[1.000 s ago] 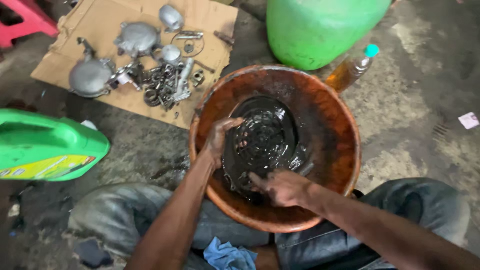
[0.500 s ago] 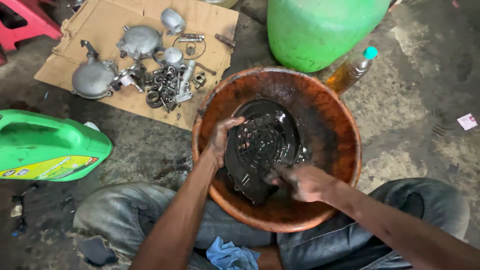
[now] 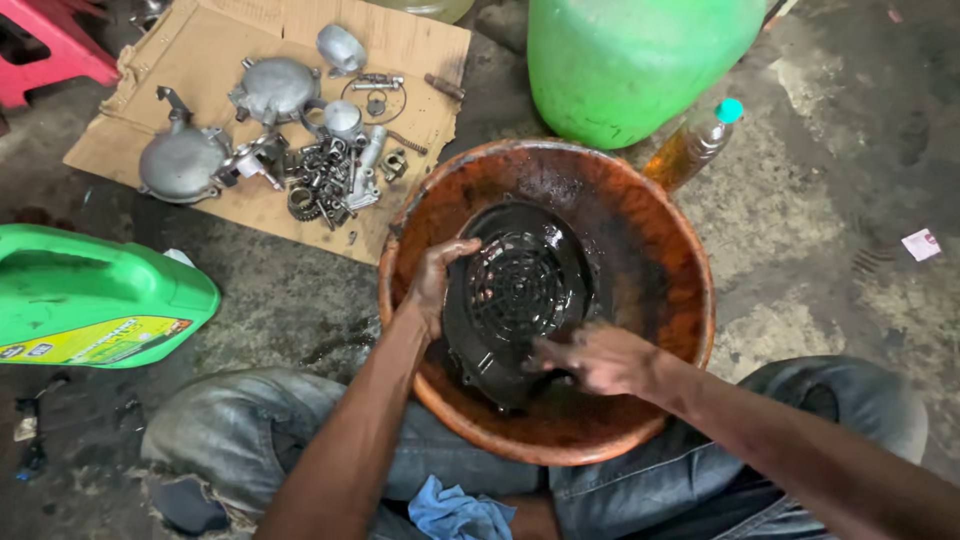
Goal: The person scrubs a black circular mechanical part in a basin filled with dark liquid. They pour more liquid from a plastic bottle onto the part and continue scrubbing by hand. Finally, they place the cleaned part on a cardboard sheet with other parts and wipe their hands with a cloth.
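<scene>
A round orange basin [image 3: 655,235], stained dark with oily liquid, sits between my knees. Inside it stands a black round grille cover [image 3: 520,285], tilted and wet. My left hand [image 3: 432,275] grips the cover's left rim. My right hand [image 3: 590,358] rests on the cover's lower right edge, its fingers pressed against the black surface; whether it holds anything small is hidden.
A cardboard sheet [image 3: 200,50] at the upper left carries several grey metal engine parts [image 3: 270,85], gears and bolts. A green jug [image 3: 90,295] lies at the left, a big green container [image 3: 630,60] and an amber bottle [image 3: 690,145] behind the basin. A blue rag [image 3: 455,508] lies below.
My right hand has slid back and forth along the cover's lower right edge. The cover has turned slightly in the basin while my left hand kept its hold.
</scene>
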